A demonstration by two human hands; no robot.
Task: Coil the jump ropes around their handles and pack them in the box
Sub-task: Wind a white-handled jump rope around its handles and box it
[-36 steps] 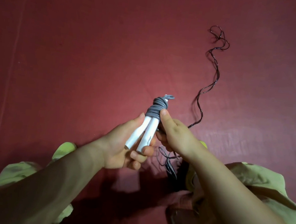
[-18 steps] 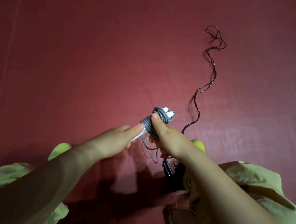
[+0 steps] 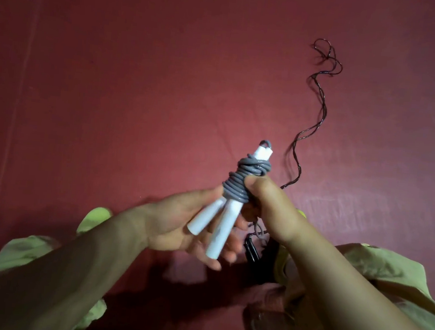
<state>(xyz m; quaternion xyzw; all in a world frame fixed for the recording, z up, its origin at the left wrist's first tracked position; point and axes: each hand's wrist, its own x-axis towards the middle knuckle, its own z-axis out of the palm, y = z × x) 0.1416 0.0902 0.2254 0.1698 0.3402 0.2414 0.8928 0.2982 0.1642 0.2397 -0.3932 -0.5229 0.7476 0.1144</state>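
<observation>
The left hand (image 3: 179, 222) holds the two white handles (image 3: 217, 224) from below, its fingers curled under them. The right hand (image 3: 268, 204) grips the grey rope coil (image 3: 244, 178), with the thumb pressed on the windings. Half a second ago the bundle was tipped down and turned away, and a loose grey loop was hanging under it. Now the bundle stands up again, tilted to the far right, the handles spread a little at the near end, and only a small grey loop (image 3: 258, 231) shows below the right hand. I judge that the last turns were just laid on, so this rope is nearly coiled; the end must be tucked in before packing.

Beyond the hands, a thin dark rope (image 3: 320, 105) lies loose on the red cloth (image 3: 112, 88), running from the far right toward the person, not coiled at all. Its dark handle (image 3: 252, 250) seems to lie near, under the right wrist. A dark brownish thing at the near edge could be the box, but I cannot tell.
</observation>
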